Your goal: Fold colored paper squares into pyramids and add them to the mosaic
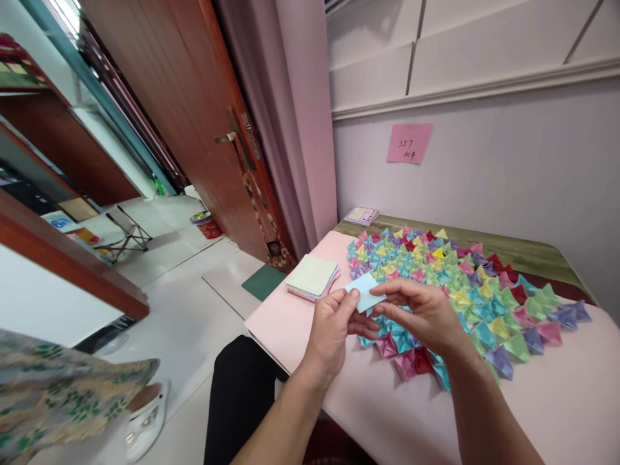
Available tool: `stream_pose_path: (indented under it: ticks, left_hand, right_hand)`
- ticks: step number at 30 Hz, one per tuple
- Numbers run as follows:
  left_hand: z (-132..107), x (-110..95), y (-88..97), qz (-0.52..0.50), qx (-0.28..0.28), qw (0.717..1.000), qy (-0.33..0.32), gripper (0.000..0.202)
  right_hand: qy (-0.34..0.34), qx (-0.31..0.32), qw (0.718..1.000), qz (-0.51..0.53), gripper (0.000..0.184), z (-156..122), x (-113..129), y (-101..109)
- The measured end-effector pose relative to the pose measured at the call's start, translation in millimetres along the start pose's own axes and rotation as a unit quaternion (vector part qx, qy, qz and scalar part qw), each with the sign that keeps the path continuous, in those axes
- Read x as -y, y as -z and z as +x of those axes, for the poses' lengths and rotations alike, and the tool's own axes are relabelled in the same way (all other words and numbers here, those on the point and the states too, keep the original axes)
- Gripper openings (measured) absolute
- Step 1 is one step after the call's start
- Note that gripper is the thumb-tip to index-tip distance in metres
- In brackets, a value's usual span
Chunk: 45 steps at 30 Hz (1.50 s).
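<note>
Between my two hands is a small folded piece of light blue paper (364, 290), held up above the table. My left hand (334, 323) pinches its left side, thumb on top and fingers underneath. On the right side, the fingertips and thumb of my right hand (416, 310) close on the paper's edge. Beyond and below my hands lie many folded paper pieces (484, 303) in blue, green, yellow, pink, purple and red, set close together in rows. A stack of square paper sheets (312, 276), pale on top, sits left of my hands.
The table (571, 400) has a pale pink cover, with a green wooden strip (533, 248) at the back. A small pack (362, 216) lies by the wall. A pink note (410, 143) is on the wall. At left are a door (194, 97) and another person's shoe (149, 420).
</note>
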<state>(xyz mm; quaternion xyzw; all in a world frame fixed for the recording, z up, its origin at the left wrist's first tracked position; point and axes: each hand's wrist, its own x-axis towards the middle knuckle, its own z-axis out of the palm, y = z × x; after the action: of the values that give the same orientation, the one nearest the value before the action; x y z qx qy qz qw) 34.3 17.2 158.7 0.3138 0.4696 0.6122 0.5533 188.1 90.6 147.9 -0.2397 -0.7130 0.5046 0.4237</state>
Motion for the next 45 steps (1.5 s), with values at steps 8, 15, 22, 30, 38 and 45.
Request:
stream_pose_path:
  ticks: [8, 15, 22, 30, 38, 45]
  left_hand:
    - [-1, 0, -0.2, -0.001, 0.013, 1.000, 0.022, 0.048]
    - [-2, 4, -0.7, 0.030, 0.017, 0.999, 0.010, 0.043]
    - [-1, 3, 3.4, 0.023, 0.021, 0.999, -0.020, 0.033]
    - [0, 7, 1.7, 0.043, 0.001, 0.998, -0.043, 0.037]
    - [-5, 3, -4.3, 0.072, 0.018, 0.991, -0.110, 0.026]
    - [-5, 9, -6.7, 0.076, -0.013, 0.992, -0.098, 0.030]
  right_hand:
    - [0.030, 0.002, 0.999, -0.026, 0.017, 1, -1, 5]
    - [0.141, -0.051, 0.971, -0.188, 0.010, 3, -4, -1]
    - [0.197, -0.065, 0.954, -0.214, 0.016, 5, -5, -12]
    - [0.126, -0.049, 0.976, -0.173, 0.026, 6, -1, -11]
    - [0.109, -0.057, 0.983, -0.137, 0.017, 9, -6, -18]
    - [0.117, -0.090, 0.974, -0.174, 0.015, 5, 0, -21]
